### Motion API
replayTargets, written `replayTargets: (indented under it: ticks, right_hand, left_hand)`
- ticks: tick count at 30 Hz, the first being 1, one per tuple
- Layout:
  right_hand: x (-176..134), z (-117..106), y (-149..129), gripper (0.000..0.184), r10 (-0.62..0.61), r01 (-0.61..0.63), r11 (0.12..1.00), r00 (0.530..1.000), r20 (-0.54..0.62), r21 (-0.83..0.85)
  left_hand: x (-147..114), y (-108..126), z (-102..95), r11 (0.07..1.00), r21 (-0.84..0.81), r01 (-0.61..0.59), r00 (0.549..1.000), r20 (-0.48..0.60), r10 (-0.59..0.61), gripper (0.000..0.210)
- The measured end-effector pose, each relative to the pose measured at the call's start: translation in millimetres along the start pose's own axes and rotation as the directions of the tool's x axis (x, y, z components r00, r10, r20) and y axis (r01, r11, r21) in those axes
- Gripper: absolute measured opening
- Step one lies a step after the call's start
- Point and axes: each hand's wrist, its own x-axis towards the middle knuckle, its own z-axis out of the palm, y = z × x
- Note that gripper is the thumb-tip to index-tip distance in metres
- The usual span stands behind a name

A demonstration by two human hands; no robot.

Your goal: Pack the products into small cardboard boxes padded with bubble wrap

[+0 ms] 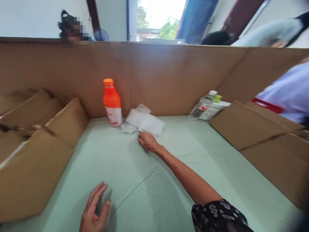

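Note:
My right hand [147, 141] reaches far across the pale green cloth [135, 167], its fingers curled together at the near edge of some crumpled white tissues [146, 121]. Whether the fingertips pinch anything is hidden. To the left of the tissues stands an upright orange bottle [112, 104] with an orange cap and a white label. My left hand [94, 209] hovers low over the cloth near the front, thumb and fingers apart, holding nothing.
Cardboard walls [169, 77] enclose the back and both sides. A clear plastic bottle [202, 105] and a white tube [212, 110] with a green cap lean at the back right. Folded cardboard flaps [36, 174] rise at left. Other people are beyond the walls.

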Motion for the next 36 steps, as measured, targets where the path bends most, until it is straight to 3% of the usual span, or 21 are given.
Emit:
replayTargets:
  ticks: [2,4,6,8,10,12,14,16,17,20,23,25,28,31,34,36]
  right_hand:
    - [-38,-11,6,0.017,0.018,-0.018,0.999,1.0,-0.012,0.03]
    - [-76,-24,11,0.019,0.038,-0.036,0.998,0.998,-0.051,0.042]
    - [-109,-48,31,0.02,0.108,-0.107,0.994,0.986,-0.13,0.018]
    - [-139,-88,71,0.022,0.223,-0.238,0.971,0.941,-0.255,-0.026]
    - [-168,-140,125,0.029,0.341,-0.396,0.916,0.849,-0.403,-0.058]
    - [-192,-194,180,0.041,0.43,-0.551,0.831,0.723,-0.54,-0.077]
    - [-211,-237,226,0.049,0.52,-0.814,0.558,0.496,-0.696,-0.162]
    - [-222,-264,258,0.049,0.565,-0.866,0.484,0.42,-0.71,-0.126]
    - [-224,-271,268,0.049,0.588,-0.875,0.471,0.404,-0.7,-0.109]
    - [-218,-275,281,0.056,0.615,-0.852,0.514,0.444,-0.651,-0.096]
    - [-209,-263,269,0.044,0.563,-0.787,0.599,0.544,-0.622,-0.147]
    - [-209,-251,247,0.033,0.499,-0.722,0.663,0.623,-0.602,-0.197]
    - [-220,-229,186,0.025,0.364,-0.569,0.779,0.753,-0.548,-0.264]
    - [-232,-200,99,0.021,0.175,-0.302,0.929,0.866,-0.468,-0.213]
    - [-249,-173,20,0.019,-0.014,-0.027,0.995,0.904,-0.426,-0.091]
    - [-266,-157,-8,0.02,-0.043,0.055,0.998,0.866,-0.498,0.008]
  left_hand:
    - [13,5,20.2,0.994,0.059,-0.095,0.991,0.096,0.089,0.049]
    - [27,8,45.1,0.959,0.118,-0.256,0.95,0.213,0.227,0.045]
    - [37,10,72.8,0.873,0.132,-0.469,0.851,0.333,0.407,0.041]
    - [37,12,98.1,0.76,0.127,-0.637,0.734,0.401,0.548,0.037]
    - [28,13,116.1,0.69,0.155,-0.707,0.688,0.375,0.621,0.033]
    - [17,14,125.8,0.671,0.199,-0.714,0.697,0.294,0.655,0.03]
    - [8,17,128.8,0.638,0.222,-0.737,0.676,0.256,0.691,0.031]
    - [4,21,127.9,0.583,0.235,-0.778,0.628,0.279,0.726,0.035]
    - [3,25,127.0,0.563,0.24,-0.79,0.612,0.29,0.736,0.037]
    - [-1,34,125.6,0.582,0.269,-0.768,0.639,0.246,0.729,0.033]
    - [-5,40,125.2,0.65,0.28,-0.706,0.702,0.155,0.695,0.029]
    - [-7,41,123.0,0.715,0.254,-0.651,0.754,0.103,0.649,0.029]
    - [-11,49,115.9,0.821,0.19,-0.539,0.841,0.067,0.537,0.038]
    - [-20,66,105.6,0.907,0.136,-0.399,0.917,0.047,0.396,0.064]
    - [-30,83,93.5,0.948,-0.007,-0.318,0.947,0.046,0.318,0.088]
    - [-35,86,84.6,0.944,-0.16,-0.29,0.953,0.043,0.3,0.094]
